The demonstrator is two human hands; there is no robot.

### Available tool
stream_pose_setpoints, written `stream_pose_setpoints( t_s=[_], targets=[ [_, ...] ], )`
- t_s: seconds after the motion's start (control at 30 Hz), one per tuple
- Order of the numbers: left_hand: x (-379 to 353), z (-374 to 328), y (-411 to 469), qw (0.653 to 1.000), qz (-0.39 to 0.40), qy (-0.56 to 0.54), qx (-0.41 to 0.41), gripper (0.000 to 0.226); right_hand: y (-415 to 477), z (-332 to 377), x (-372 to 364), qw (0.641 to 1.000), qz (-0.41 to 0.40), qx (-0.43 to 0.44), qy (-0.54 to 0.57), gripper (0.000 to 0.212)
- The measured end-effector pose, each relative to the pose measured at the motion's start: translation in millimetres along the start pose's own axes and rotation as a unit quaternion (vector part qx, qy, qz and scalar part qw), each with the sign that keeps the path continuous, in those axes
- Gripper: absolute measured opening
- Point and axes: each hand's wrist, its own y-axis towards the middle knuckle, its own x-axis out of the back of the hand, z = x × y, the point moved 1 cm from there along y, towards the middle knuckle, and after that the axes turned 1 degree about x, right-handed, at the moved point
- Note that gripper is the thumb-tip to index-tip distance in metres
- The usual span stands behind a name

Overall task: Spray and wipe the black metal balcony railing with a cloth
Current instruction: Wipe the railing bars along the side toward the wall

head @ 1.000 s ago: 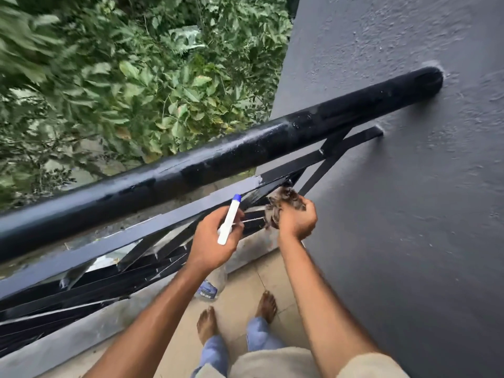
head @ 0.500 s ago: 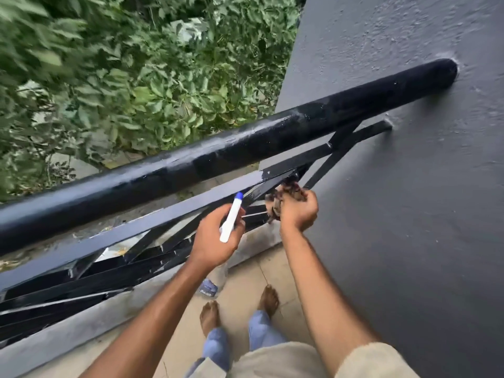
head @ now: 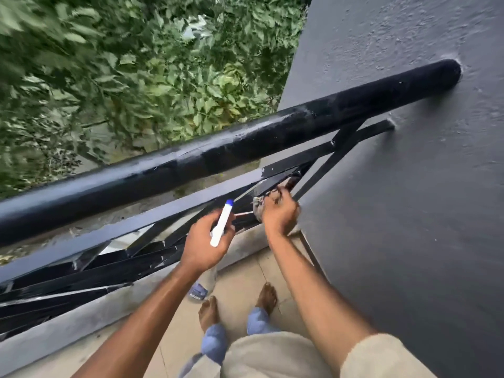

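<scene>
The black metal railing (head: pixel 245 148) runs from lower left up to the grey wall at right, with flat slanted bars (head: pixel 152 222) below its round top rail. My left hand (head: pixel 207 241) grips a spray bottle (head: pixel 221 223) with a white head and blue tip, its clear body hanging below the hand. My right hand (head: pixel 278 214) is closed on a crumpled dark cloth (head: pixel 259 205) and presses it against the slanted bars close to the wall. The top rail looks wet and glossy.
A dark grey textured wall (head: pixel 409 214) fills the right side. Beige floor tiles (head: pixel 240 285) and my bare feet (head: pixel 210 309) are below. A low concrete kerb (head: pixel 81 323) runs under the railing. Dense green foliage (head: pixel 136 77) lies beyond it.
My right hand with the cloth has shifted slightly along the lower bars near the wall. The left hand keeps the spray bottle in about the same place. The view has drifted a little.
</scene>
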Motion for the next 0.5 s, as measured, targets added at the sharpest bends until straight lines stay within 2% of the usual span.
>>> stream_pose_setpoints(
  t_s=[0.1, 0.2, 0.23, 0.33, 0.5],
  targets=[
    [-6.5, 2.7, 0.6, 1.000, 0.016, 0.006, 0.001, 0.015, -1.5, -8.2, 1.8, 0.998, 0.034, 0.043, -0.014, 0.038],
    [-14.1, -1.9, 2.9, 0.999, 0.038, -0.005, -0.013, 0.017, 17.9, -2.0, 12.5, 0.988, 0.041, 0.045, -0.144, 0.028],
    [-15.6, -3.8, 2.3, 0.999, 0.042, -0.011, -0.020, 0.018, 24.0, 2.1, 19.9, 0.987, 0.040, 0.028, -0.151, 0.026],
    [-17.1, -11.0, 4.8, 0.998, 0.046, -0.008, -0.033, 0.020, 33.6, 3.7, 23.4, 0.993, 0.022, -0.012, -0.113, 0.031],
    [-20.5, -11.0, 9.4, 0.998, 0.046, -0.009, -0.038, 0.018, 1.1, -5.6, 0.5, 0.995, 0.049, 0.033, -0.086, 0.034]
  ],
)
